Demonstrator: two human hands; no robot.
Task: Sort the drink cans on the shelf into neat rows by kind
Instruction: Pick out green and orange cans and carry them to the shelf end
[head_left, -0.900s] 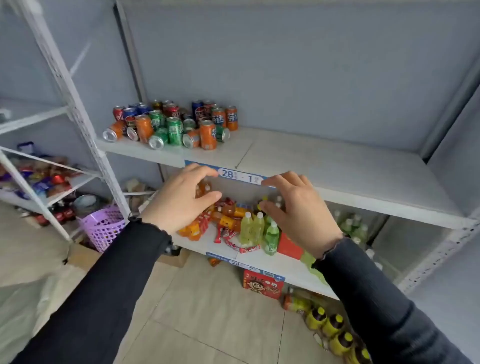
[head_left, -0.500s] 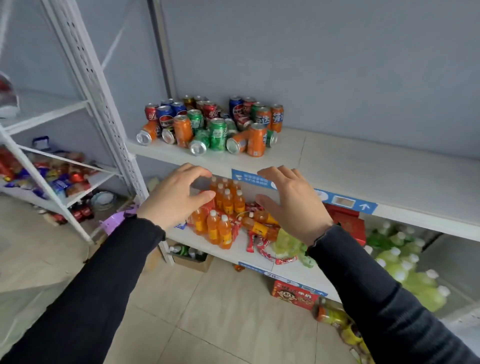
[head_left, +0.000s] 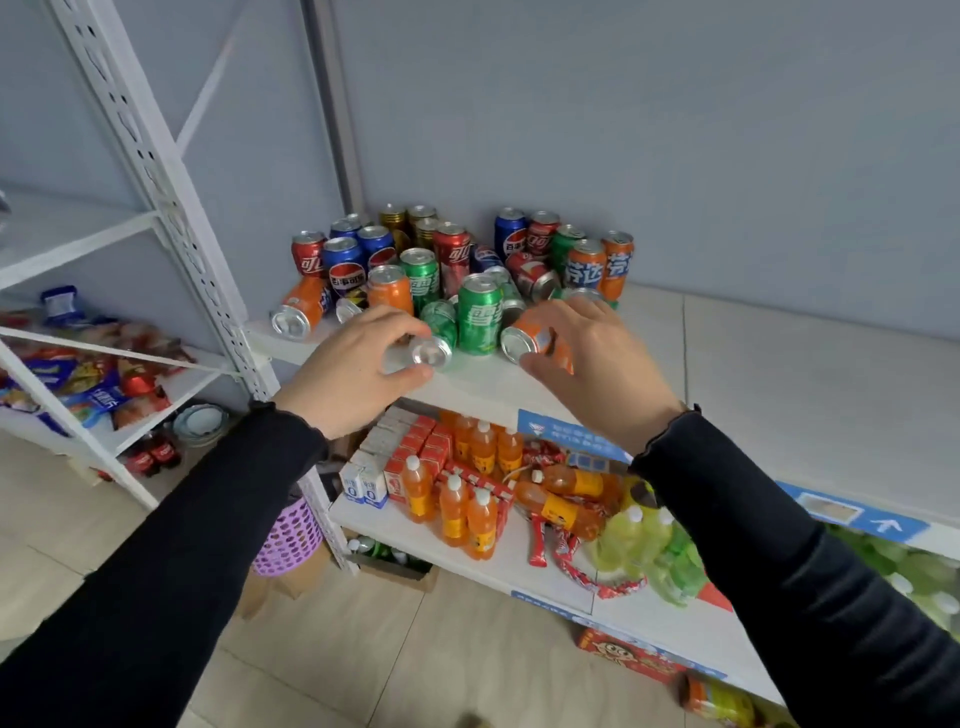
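Left hand (head_left: 358, 374) pinches the end of a lying green can (head_left: 436, 338); right hand (head_left: 597, 364) curls round a lying orange can (head_left: 535, 340), hiding most of it. Mixed cans (head_left: 452, 265) crowd the white shelf (head_left: 727, 384) at 12 o'clock; labels Chinese, mostly illegible. Grey wall (head_left: 623, 130) behind.

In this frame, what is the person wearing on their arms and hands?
Both arms are in long black sleeves of a thin knit fabric that reach the wrists, each ending in a slightly frilled cuff. The left hand and right hand are bare: no gloves, rings, watch or other markings show.
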